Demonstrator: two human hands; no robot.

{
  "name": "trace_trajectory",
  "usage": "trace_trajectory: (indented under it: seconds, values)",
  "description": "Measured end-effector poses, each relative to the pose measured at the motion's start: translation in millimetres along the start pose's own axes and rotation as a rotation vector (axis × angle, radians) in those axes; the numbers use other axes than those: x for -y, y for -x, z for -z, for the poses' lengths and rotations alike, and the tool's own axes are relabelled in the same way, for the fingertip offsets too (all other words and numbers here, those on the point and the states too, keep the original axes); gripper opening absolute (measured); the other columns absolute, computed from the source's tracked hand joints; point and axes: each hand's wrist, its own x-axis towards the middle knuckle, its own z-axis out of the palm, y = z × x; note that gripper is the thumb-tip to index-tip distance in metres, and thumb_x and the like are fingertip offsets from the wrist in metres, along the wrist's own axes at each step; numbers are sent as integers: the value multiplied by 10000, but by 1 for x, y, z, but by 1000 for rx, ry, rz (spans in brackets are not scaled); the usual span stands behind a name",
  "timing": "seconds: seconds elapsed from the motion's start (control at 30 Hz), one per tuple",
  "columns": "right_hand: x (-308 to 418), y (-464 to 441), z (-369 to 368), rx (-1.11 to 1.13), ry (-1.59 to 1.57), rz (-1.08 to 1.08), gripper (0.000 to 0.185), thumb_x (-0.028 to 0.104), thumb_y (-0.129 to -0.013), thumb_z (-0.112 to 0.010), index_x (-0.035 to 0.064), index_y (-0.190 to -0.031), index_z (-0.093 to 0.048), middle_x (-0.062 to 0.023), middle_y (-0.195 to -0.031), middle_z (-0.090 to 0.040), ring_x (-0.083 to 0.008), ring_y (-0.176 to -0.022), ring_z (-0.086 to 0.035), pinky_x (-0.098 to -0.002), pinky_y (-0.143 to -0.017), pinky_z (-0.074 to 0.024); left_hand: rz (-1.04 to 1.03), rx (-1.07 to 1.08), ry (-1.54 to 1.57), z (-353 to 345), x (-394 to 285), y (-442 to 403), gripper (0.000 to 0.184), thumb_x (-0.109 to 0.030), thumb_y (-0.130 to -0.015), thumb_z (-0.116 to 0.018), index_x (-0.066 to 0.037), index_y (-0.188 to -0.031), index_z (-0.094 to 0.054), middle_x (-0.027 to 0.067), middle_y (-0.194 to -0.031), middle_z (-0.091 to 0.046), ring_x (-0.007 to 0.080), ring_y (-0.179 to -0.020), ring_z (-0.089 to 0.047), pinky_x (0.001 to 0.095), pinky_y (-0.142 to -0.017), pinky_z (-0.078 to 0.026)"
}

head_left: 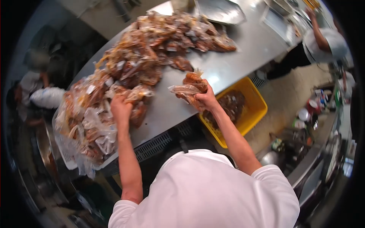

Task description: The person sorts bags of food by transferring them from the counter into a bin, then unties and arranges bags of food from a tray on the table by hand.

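In my right hand (207,98) is a reddish-brown piece of cooked meat (194,80), partly wrapped in clear plastic and held above the table's near edge. Its exact cut is not clear. My left hand (121,109) is closed on another plastic-bagged piece of meat (137,94) at the near side of the heap. The heap of bagged meat (146,49) spreads across the steel table (173,110), many pieces with small white labels. At its left end, more bags fill a white basket (70,163), whose rim mostly hides under plastic.
Below the table edge, by my right forearm, a yellow crate (258,104) on the floor holds brown meat pieces. A metal tray (222,11) lies at the table's far side. One person in white (327,43) stands at right, another (30,89) at left.
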Motion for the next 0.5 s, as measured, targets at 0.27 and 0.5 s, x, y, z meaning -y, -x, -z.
trace_trajectory:
  seconds: [0.27, 0.5]
  values:
    - [39, 164, 84, -377, -80, -30, 737, -1, -662, -712, 80, -1358, -482, -123, -1298, -593, -252, -1182, -617, -380, -1017, -514, -21, 461, 462, 36, -92, 38, 327, -149, -570, -872, 8, -816, -724, 109, -810, -697, 210, -693, -642, 353, -701, -511]
    - [31, 208, 185, -766, -57, 78, 592, 207, -887, -671, 194, -1426, -429, -71, -1381, -533, -259, -1220, -566, -437, -902, -556, -342, 966, 934, -100, -252, 86, 542, -246, -594, -902, -54, -1065, -714, 170, -1181, -626, 277, -1121, -614, 384, -980, -487]
